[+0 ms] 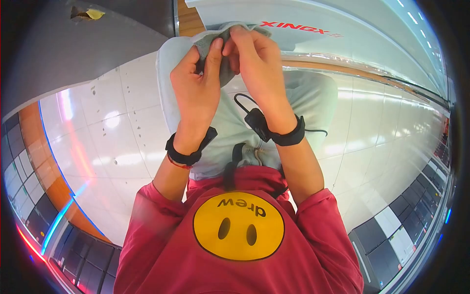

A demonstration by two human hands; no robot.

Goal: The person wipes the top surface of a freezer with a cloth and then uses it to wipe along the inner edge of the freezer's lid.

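A grey cloth (227, 73) is bunched up between my two hands, over my knees at the top of the head view. My left hand (198, 83) has its thumb and fingers closed on the cloth's near side. Close beside it, my right hand (257, 63) pinches the cloth's upper part, with the fingertips bent inward. Part of the cloth hangs down between the hands. Black straps circle both wrists, and a small black box with a cable (257, 122) sits at the right wrist.
A white cabinet (333, 29) with red lettering stands ahead on the right. On the left, a dark grey surface (98, 49) carries a small yellow and brown item (94, 13). Glossy floor tiles (117, 117) lie below, and rows of dark boxes (401, 215) stand farther off.
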